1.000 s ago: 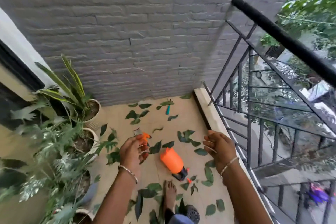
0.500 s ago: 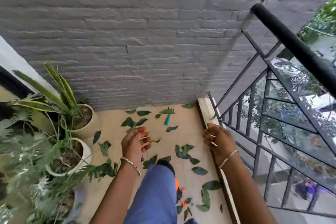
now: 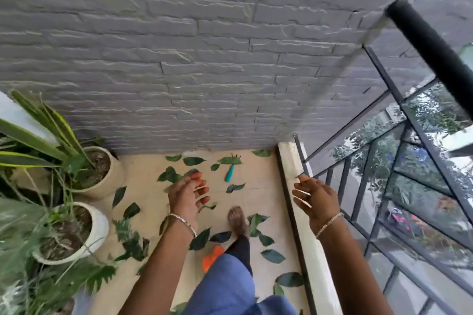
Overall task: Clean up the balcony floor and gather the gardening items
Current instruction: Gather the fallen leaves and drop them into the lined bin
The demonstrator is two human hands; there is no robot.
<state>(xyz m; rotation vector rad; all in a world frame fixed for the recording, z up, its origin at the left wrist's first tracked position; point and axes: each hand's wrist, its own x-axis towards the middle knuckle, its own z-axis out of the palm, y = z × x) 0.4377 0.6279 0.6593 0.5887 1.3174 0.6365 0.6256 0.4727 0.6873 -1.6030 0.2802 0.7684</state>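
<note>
Teal-handled rake [image 3: 229,172] lies at the far edge of the balcony floor [image 3: 143,176], just short of the grey wall [image 3: 204,84]. Tines face the wall & the handle end points back at the person, so the long axis runs approx. wall-to-feet, tipped a bit left at the near end. From the left hand [image 3: 188,197] it's ahead & slightly right, near. The right hand [image 3: 316,199] hangs over the pale kerb [image 3: 289,161] at the floor's right edge w/ fingers loose & apart, holding nothing; the rake is farther from it, off to its left. So the left hand is prob. the one to reach. Its fingers are half-curled, back of the hand to the camera; orange shows at the tips, so can't tell if it holds sth. Tines sit partly under a leaf [image 3: 230,160]. Orange sprayer [image 3: 211,258] by the feet is mostly hidden by the leg [image 3: 240,245].
</note>
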